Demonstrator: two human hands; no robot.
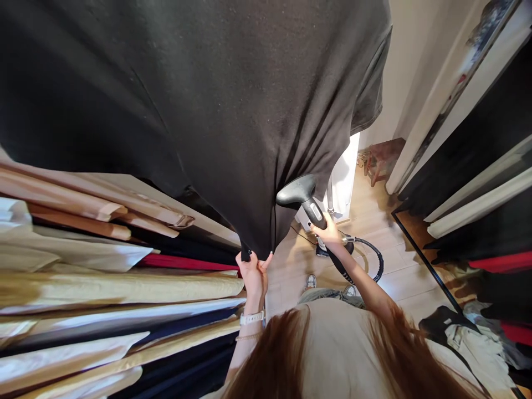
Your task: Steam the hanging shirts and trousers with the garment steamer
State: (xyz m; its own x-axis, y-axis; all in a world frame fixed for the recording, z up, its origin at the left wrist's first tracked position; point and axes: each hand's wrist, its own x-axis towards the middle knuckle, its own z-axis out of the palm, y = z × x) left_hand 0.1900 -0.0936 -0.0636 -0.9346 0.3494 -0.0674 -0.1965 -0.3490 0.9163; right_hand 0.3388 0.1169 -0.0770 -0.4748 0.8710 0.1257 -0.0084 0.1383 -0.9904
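A large dark brown garment hangs in front of me and fills the upper view. My left hand pinches its bottom hem and pulls the cloth taut. My right hand grips the handle of a black garment steamer head, whose face presses against the cloth just right of the hem. A black hose runs from the handle down to the steamer base on the floor.
Hanging clothes in cream, white, red and navy crowd the left side. A small wooden stool stands on the wood floor near a white wall. Dark and red clothes hang at right, with a pile of garments below.
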